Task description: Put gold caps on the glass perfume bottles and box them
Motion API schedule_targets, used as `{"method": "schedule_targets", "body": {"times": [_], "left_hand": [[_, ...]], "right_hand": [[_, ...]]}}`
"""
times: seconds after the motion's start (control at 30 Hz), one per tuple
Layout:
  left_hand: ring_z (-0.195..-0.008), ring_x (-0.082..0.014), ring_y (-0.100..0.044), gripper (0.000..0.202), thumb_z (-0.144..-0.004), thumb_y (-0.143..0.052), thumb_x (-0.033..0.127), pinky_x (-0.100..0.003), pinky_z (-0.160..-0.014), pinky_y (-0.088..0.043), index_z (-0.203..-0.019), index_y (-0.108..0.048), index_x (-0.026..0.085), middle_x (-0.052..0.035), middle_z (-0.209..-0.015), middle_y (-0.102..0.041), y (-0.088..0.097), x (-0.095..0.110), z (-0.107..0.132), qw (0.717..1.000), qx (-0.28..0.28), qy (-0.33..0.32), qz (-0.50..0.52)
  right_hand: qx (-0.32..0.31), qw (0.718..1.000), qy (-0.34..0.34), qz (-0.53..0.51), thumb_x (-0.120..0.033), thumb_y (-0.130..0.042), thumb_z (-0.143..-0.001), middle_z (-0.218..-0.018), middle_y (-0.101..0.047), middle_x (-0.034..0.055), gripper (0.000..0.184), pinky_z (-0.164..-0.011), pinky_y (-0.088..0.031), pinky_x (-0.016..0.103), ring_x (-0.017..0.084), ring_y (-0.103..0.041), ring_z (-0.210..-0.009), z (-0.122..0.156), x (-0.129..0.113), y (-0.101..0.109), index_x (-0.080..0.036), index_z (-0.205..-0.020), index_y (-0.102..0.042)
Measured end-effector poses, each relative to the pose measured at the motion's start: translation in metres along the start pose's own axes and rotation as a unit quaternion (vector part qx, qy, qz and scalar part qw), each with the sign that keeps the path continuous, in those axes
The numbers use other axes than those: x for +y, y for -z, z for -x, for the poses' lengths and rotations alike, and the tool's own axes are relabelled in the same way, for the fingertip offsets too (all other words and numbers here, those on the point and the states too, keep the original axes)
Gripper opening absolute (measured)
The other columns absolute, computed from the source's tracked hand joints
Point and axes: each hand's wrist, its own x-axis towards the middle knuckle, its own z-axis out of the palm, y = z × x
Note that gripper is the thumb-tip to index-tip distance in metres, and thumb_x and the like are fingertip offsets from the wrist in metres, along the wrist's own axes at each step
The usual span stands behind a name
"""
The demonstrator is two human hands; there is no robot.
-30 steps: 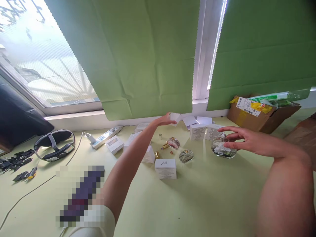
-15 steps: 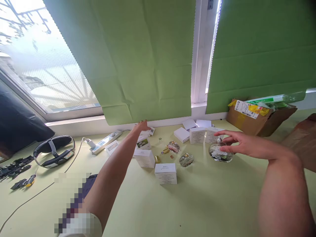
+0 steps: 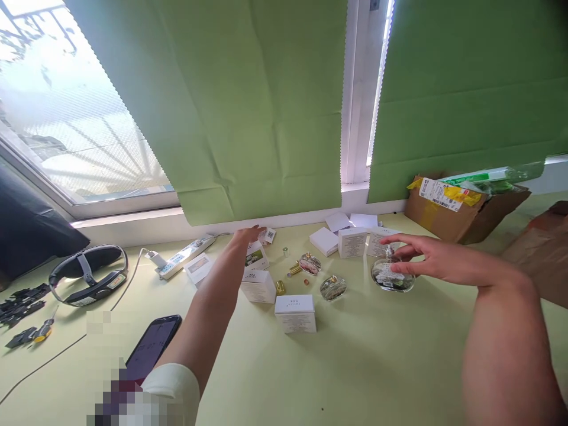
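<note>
My right hand [image 3: 415,255] has its thumb and fingers closed around the upper part of a clear, rounded perfume bottle [image 3: 390,277], which stands upright on the table. Far across the table, my left hand [image 3: 247,234] is stretched out with its fingers extended beside a small white piece with a barcode [image 3: 268,235]; part of the hand is hidden behind my forearm and wrist. Two more perfume bottles, one pinkish [image 3: 309,264] and one greyish [image 3: 333,288], are in the middle, near gold caps [image 3: 280,287]. White boxes [image 3: 295,313] stand around them.
On the left are a power strip [image 3: 186,258], a headset [image 3: 91,278], a phone [image 3: 155,346] under my forearm, a screwdriver [image 3: 44,330] and a cable. Flat white boxes [image 3: 324,241] lie at the back. A cardboard carton [image 3: 428,213] stands at the back right.
My left hand has shifted slightly to the left and lower, uncovering more of the phone. My right hand keeps its place on the perfume bottle. The view has turned a little.
</note>
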Motion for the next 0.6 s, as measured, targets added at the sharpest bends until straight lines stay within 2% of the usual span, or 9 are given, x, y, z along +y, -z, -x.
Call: {"method": "schedule_targets", "body": {"times": [0.17,0.3,0.4,0.47,0.53,0.6], "left_hand": [[-0.107,-0.0207,-0.060,0.031,-0.094,-0.056,0.035,-0.041,-0.090,-0.053,-0.121,-0.058,0.019,-0.0093,-0.124,-0.059,-0.002,-0.005,0.002,1.000,0.001,-0.005,0.021],[-0.107,-0.0214,-0.060,0.034,-0.094,-0.056,0.035,-0.043,-0.090,-0.053,-0.123,-0.056,0.017,-0.0100,-0.125,-0.058,0.014,-0.008,-0.004,0.997,0.016,-0.028,0.066],[-0.112,-0.0253,-0.059,0.049,-0.090,-0.061,0.042,-0.044,-0.094,-0.051,-0.132,-0.051,0.019,-0.0117,-0.130,-0.057,0.034,-0.015,-0.006,0.992,0.027,-0.043,0.118],[-0.116,-0.0277,-0.059,0.064,-0.086,-0.060,0.052,-0.040,-0.097,-0.050,-0.141,-0.043,0.022,-0.0128,-0.132,-0.058,0.046,-0.020,-0.005,0.985,0.032,-0.054,0.158],[-0.120,-0.0284,-0.058,0.073,-0.086,-0.051,0.060,-0.036,-0.097,-0.048,-0.147,-0.035,0.023,-0.0125,-0.135,-0.058,0.053,-0.022,-0.001,0.979,0.034,-0.069,0.191],[-0.125,-0.0288,-0.055,0.077,-0.086,-0.046,0.065,-0.035,-0.100,-0.046,-0.149,-0.034,0.023,-0.0113,-0.139,-0.056,0.052,-0.021,0.004,0.976,0.025,-0.083,0.200]], "right_hand": [[0.005,1.000,0.005,-0.003,-0.067,-0.064,-0.075,-0.133,-0.064,0.0031,0.075,-0.100,-0.048,0.039,0.031,-0.058,-0.124,-0.001,0.001,-0.001,-0.040,-0.142,-0.044],[0.009,1.000,0.010,-0.007,-0.067,-0.064,-0.075,-0.130,-0.066,0.0028,0.074,-0.098,-0.049,0.039,0.032,-0.059,-0.122,0.001,0.001,-0.001,-0.041,-0.142,-0.046],[0.009,1.000,0.001,-0.004,-0.068,-0.064,-0.074,-0.130,-0.066,0.0024,0.074,-0.099,-0.048,0.039,0.031,-0.060,-0.121,0.002,0.000,0.000,-0.042,-0.141,-0.045],[0.003,1.000,-0.007,-0.005,-0.070,-0.062,-0.075,-0.132,-0.065,0.0014,0.073,-0.101,-0.046,0.038,0.030,-0.059,-0.121,0.003,-0.002,0.000,-0.043,-0.141,-0.044],[-0.008,1.000,-0.014,-0.008,-0.071,-0.061,-0.076,-0.133,-0.063,0.0006,0.072,-0.102,-0.044,0.037,0.028,-0.059,-0.121,0.004,-0.005,0.001,-0.044,-0.140,-0.042],[-0.016,1.000,-0.019,-0.010,-0.071,-0.060,-0.076,-0.135,-0.062,0.0005,0.072,-0.103,-0.043,0.036,0.027,-0.058,-0.122,0.004,-0.007,0.000,-0.044,-0.140,-0.041]]}}
